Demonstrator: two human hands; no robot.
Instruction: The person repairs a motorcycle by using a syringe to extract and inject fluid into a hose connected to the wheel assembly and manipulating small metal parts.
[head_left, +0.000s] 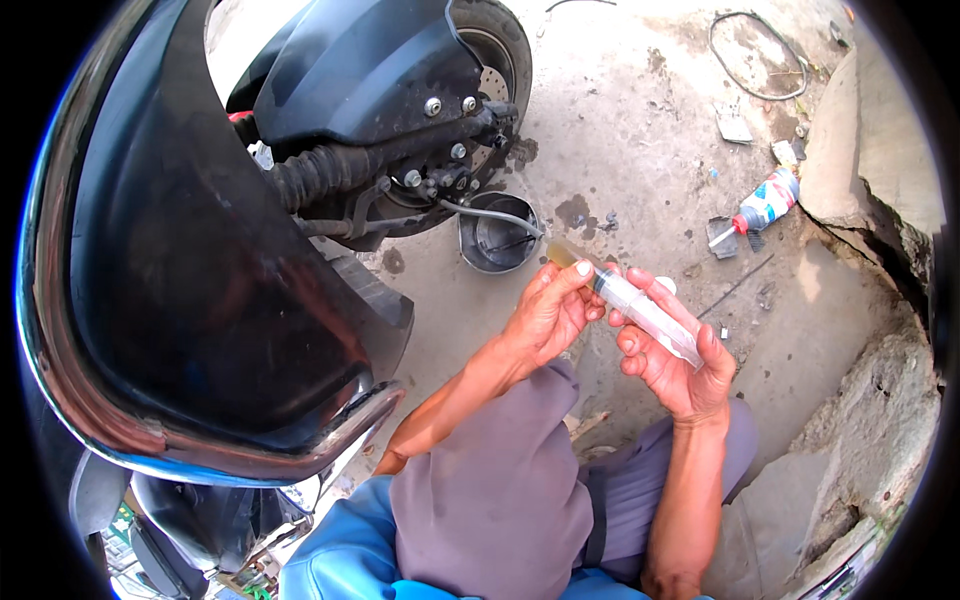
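Note:
My left hand (555, 320) pinches a large clear syringe (630, 300) near its front part, where yellowish fluid shows in the barrel. My right hand (680, 360) grips the rear of the syringe, fingers curled along it and thumb at the end. A grey hose (490, 213) runs from a fitting on the scooter's lower front fork (350, 170) to the syringe's tip. It passes over a black metal-rimmed container (497, 245) on the concrete ground beside the front wheel (510, 60).
The scooter's dark body (200, 280) fills the left. At right lie a bottle (770, 200) with a red cap, a thin rod (738, 283), a looped cable (758, 95) and litter. Broken concrete (850, 420) edges the right side. My knees (480, 460) are below my hands.

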